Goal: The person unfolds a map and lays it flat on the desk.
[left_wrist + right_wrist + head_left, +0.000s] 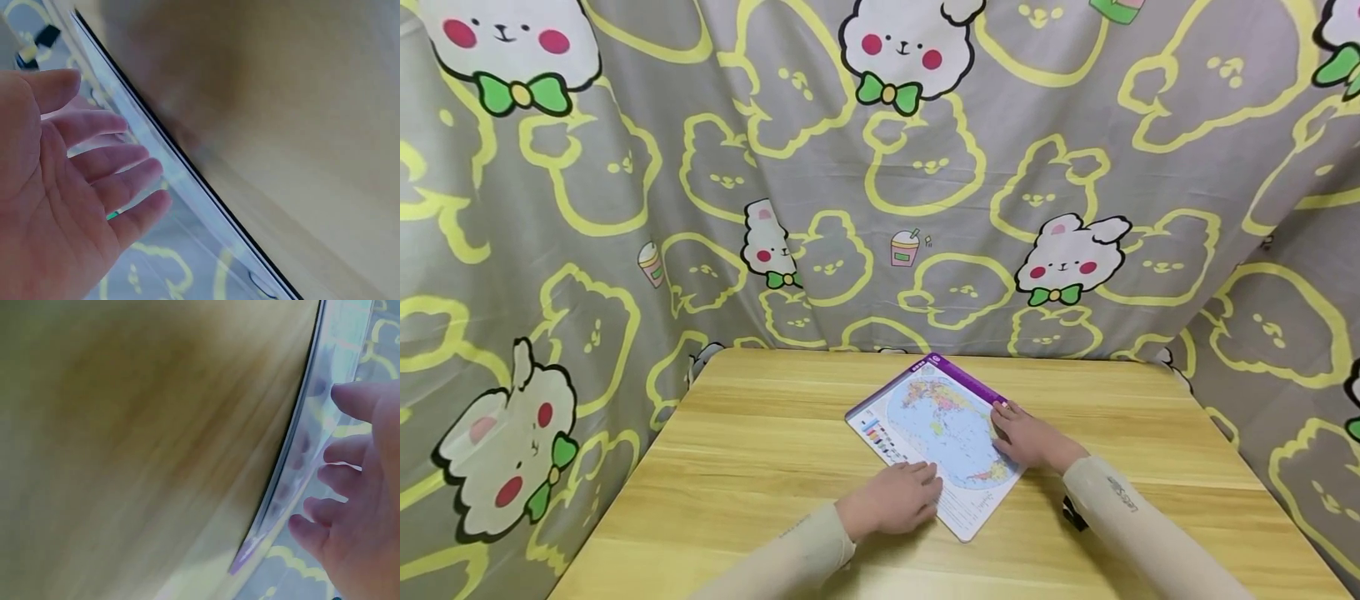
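I'd expect the glossy, purple-edged map board (955,433) to be light, stiff and slippery, best held by opposite edges. It lies on the wood-grained counter (760,433), a rounded corner towards twelve. Left grip (895,497) at seven, right grip (1028,435) at three: fingers loosely extended, clasping nothing.

glossy smooth map board (951,437) (plastic by its look), wood-grained table (745,450), matt cloth curtain (850,192)

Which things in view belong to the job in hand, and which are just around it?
In the job:
- world map sheet
- left hand, fingers at one edge
- right hand, at another edge

Just around:
- wooden table, the work surface
- patterned curtain
- small black item, use unclear
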A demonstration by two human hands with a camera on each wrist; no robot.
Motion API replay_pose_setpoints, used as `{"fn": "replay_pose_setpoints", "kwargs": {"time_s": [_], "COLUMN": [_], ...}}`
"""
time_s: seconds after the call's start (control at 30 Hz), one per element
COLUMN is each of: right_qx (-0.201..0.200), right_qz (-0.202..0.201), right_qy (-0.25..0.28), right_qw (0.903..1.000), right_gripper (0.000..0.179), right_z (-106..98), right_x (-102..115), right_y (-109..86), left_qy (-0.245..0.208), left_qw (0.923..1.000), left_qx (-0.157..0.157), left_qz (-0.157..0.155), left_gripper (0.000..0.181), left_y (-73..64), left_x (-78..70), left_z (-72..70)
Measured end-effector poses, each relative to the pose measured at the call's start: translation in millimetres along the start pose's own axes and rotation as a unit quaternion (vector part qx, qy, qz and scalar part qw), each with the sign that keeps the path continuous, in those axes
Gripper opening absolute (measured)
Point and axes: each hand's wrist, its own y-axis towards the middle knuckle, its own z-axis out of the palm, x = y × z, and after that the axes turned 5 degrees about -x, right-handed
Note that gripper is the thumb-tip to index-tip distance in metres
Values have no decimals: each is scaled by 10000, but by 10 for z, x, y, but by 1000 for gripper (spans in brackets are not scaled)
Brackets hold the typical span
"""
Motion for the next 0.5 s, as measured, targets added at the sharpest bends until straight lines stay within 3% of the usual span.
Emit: {"fn": "replay_pose_setpoints", "kwargs": {"time_s": [0.2, 0.5], "right_qx": [-57, -21], "right_qz": [-112, -373], "right_qy": [-12, 30], "right_qw": [9999, 9993], "right_gripper": [60, 58], "right_z": [-48, -34], "right_x": [133, 286], "right_y": [-215, -454], "left_qy": [-85, -588], "left_qw": [9986, 9923], "left_qx": [134, 144], "left_qz": [-505, -1085], "left_gripper": [51, 54], "left_y": [35, 72], "left_x": [290, 753], "left_z": [94, 215]}}
